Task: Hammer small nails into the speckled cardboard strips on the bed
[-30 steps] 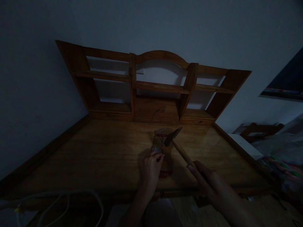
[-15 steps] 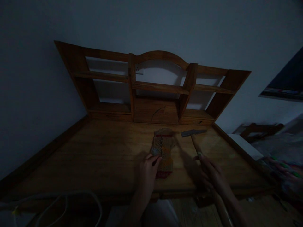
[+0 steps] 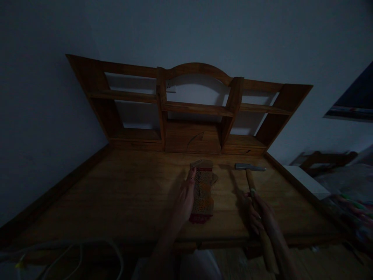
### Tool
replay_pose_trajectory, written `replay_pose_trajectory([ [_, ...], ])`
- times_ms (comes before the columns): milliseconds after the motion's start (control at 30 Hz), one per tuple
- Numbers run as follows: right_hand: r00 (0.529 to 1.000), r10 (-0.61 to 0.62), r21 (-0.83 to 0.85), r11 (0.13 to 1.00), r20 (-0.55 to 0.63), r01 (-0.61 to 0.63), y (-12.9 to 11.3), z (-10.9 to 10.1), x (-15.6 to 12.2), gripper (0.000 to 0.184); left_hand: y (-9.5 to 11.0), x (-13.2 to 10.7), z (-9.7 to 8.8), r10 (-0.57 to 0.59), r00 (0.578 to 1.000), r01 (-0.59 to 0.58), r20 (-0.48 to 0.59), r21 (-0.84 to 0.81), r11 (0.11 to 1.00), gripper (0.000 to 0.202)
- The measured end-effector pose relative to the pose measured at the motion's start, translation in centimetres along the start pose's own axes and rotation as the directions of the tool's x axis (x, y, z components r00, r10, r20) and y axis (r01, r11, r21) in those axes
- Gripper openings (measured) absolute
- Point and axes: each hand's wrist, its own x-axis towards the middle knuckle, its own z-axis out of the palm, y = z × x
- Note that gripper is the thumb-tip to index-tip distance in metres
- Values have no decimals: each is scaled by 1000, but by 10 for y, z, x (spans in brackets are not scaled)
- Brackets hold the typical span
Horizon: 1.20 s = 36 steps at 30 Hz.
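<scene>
A worn piece of patterned cardboard [image 3: 205, 194], brown and orange with dark red bands at both ends, lies on the wooden desk [image 3: 140, 190]. Along its left edge rests my left hand [image 3: 185, 196], fingers stretched forward and the tips over its upper left part. Whether anything small is under those fingers is too dark to make out. My right hand [image 3: 259, 212] is closed round the wooden handle of a hammer [image 3: 250, 167]. The metal head is held to the right of the cardboard, apart from it, and the handle's end sticks out below the hand.
A wooden shelf unit [image 3: 192, 109] with drawers stands along the desk's back edge against the wall. White cables [image 3: 113, 249] hang at the lower left. To the right are a white surface [image 3: 305, 181], a wooden chair back [image 3: 329, 157] and plastic-covered items.
My left hand has gone from a pinch over the cardboard's middle to stretched fingers farther up its left edge. The hammer and my right hand have shifted right.
</scene>
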Motion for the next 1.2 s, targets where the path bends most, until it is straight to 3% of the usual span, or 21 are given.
replay_pose_trajectory([
  [67,1000,13,5,1000,10,-13,1,-1,0,31,5,4,3,47,998,-51,45,92,994,47],
  [267,1000,14,14,1000,17,-15,3,-2,2,32,10,17,21,-32,995,14,94,190,982,53],
  [467,1000,17,10,1000,-4,-17,3,-5,5,35,-3,26,40,132,979,-181,157,361,915,50],
  [667,1000,31,23,999,4,-31,2,-4,5,37,-6,27,42,234,955,-293,182,463,836,47],
  [867,1000,18,22,1000,-11,-18,2,-2,4,34,-6,27,42,225,959,-281,174,449,848,46],
  [1067,1000,31,7,999,-4,-31,1,-2,5,32,-13,29,46,160,980,-193,116,375,907,48],
  [1200,1000,24,-3,1000,-2,-24,3,-4,5,33,-2,24,39,123,987,-151,107,314,937,46],
])
